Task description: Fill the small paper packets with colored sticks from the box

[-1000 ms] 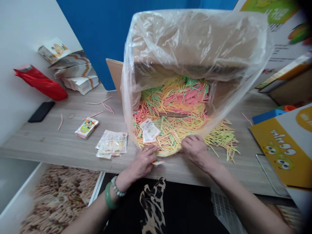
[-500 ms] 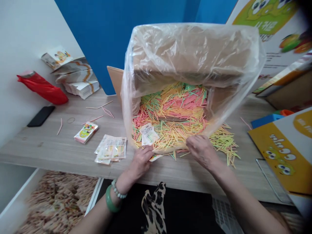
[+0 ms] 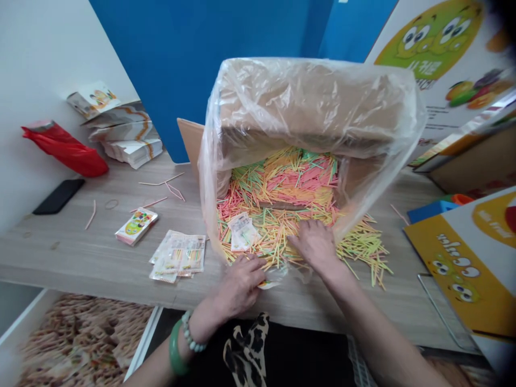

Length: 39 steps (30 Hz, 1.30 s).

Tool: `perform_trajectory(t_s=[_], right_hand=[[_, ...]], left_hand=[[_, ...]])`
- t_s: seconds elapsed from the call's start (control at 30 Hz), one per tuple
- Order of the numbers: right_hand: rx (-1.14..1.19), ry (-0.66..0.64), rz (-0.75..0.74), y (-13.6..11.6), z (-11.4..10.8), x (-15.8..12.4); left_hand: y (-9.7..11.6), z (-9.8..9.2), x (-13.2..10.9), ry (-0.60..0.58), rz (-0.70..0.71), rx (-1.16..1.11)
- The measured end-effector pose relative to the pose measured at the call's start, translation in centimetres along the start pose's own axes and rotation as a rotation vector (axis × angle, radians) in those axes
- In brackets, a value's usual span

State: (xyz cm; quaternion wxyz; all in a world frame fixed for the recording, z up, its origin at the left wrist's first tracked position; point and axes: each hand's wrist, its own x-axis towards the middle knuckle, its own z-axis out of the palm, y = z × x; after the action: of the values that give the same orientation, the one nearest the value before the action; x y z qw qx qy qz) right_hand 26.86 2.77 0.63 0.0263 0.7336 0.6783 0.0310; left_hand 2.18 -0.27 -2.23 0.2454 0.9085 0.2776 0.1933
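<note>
Sticks in pink, yellow, orange and green [image 3: 304,177] fill an open cardboard box [image 3: 189,142] lined with a clear plastic bag [image 3: 322,99], spilling onto the table in front. My left hand [image 3: 241,284] is at the box's front edge, fingers curled over a small clear packet [image 3: 274,278] with a coloured print, partly hidden by them. Above it, a printed sachet [image 3: 242,232] lies on the sticks. My right hand [image 3: 316,247] rests on the front of the stick pile, thumb apart from the fingers; its fingertips are partly hidden among the sticks.
Left of the box lie several filled sachets [image 3: 179,257], a small printed carton [image 3: 136,226], a black phone-like slab [image 3: 58,196], a red wrapped bundle [image 3: 64,148] and stacked flat cartons [image 3: 133,150]. An open drawer [image 3: 137,344] holds many packets. A yellow printed box [image 3: 463,263] stands right.
My right hand has let go of the bag's front edge and moved left onto the sticks. The left hand has shifted slightly towards me with the packet. The view has tilted a little.
</note>
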Motion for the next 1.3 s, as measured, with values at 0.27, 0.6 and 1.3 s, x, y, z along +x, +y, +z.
perform_trajectory(t_s=[0.27,0.6,1.3], right_hand=[[-0.078,-0.114,-0.041,-1.3,1.0,3.5],[0.064,0.059,-0.068,1.4,0.8,3.8],[1.212,-0.06,-0.321,0.2,4.5,3.7]], left_hand=[[-0.7,1.7,2.7,0.138,-0.01,-0.081],[-0.9,1.2,6.6,0.147,-0.093,-0.112],[-0.8,-1.3,12.5,0.275,-0.214,-0.686]])
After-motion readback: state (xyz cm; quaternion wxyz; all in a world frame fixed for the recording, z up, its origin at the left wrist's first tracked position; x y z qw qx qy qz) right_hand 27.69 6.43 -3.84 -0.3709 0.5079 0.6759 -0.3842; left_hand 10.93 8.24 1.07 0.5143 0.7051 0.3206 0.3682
